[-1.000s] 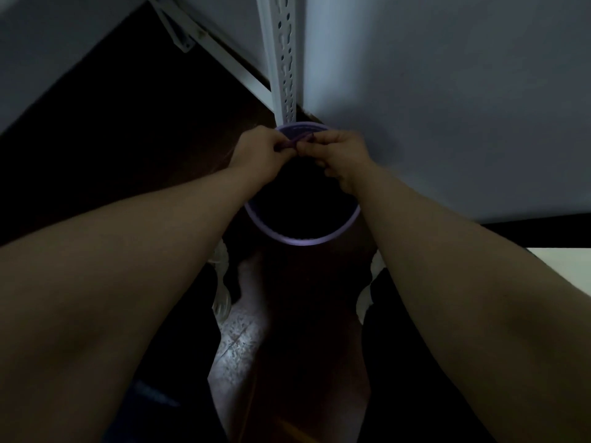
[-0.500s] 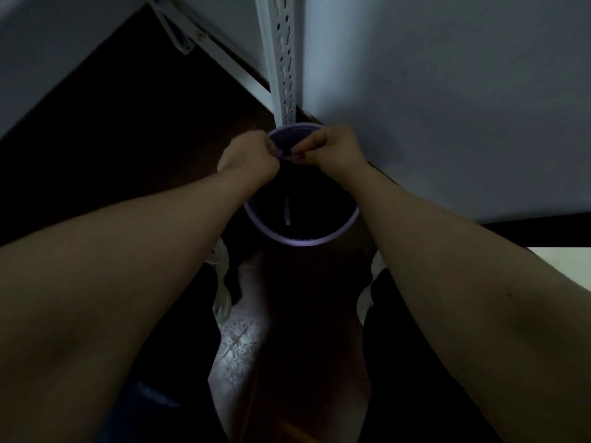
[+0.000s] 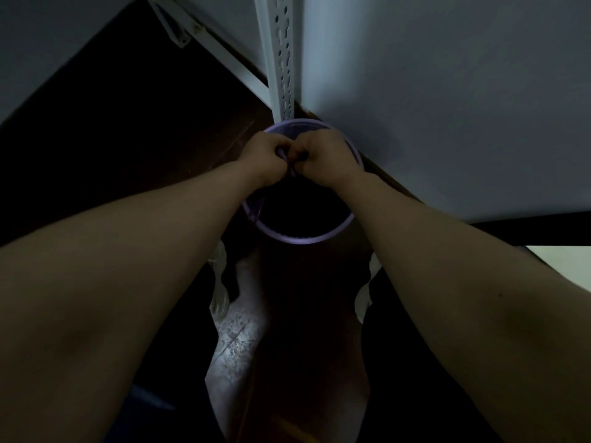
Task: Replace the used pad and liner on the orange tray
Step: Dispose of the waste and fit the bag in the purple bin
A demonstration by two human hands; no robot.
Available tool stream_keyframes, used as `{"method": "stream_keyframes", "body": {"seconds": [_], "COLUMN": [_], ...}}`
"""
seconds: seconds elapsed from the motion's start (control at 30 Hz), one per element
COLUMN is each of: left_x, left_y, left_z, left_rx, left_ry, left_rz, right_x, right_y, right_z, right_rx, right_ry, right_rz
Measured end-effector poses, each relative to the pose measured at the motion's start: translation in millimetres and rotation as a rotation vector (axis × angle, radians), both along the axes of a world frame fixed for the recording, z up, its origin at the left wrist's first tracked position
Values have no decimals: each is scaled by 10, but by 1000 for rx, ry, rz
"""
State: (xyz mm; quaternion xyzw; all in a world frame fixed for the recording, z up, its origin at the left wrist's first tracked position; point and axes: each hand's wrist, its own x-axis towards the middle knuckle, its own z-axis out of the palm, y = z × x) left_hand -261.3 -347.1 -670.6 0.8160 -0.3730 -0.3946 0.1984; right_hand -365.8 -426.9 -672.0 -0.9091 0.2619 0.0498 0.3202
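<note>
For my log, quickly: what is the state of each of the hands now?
Left hand: closed, pinching a thin purple strip above the purple bin.
Right hand: closed, fingers curled, pinching the same strip from the other side.

The left hand [image 3: 265, 159] and right hand [image 3: 323, 155] hide most of the purple strip [image 3: 282, 154] pinched above the bin [image 3: 297, 240].

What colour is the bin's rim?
Pale purple; the bin's rim shows best in the head view.
</note>
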Motion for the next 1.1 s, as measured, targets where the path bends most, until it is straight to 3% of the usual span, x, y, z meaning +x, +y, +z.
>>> {"method": "stream_keyframes", "body": {"seconds": [0.1,0.2,0.33,0.47,0.57,0.7,0.9,1.1], "left_x": [-24,-49,-32,10,66,91,97,132], "left_y": [-7,-27,-40,17,34,-10,42,48], "left_z": [15,12,46,142,153,-52,-199,-167], "left_rx": [54,14,-39,-34,-30,-22,-150,-86], "left_ry": [26,164,471,869,1012,896,748,549], "left_rz": [30,181,445,615,675,760,703,644], "right_x": [6,16,10,5,5,-15,13,-36], "right_y": [23,64,76,75,61,68,62,-9], "right_z": [-53,-63,-65,-129,-159,-171,-221,-260], "right_rx": [-26,-117,-160,-79,-16,5,181,253], "right_ry": [26,-7,-28,-57,14,20,-85,-122], "right_rz": [18,24,-38,-180,-210,-223,-350,-354]}}
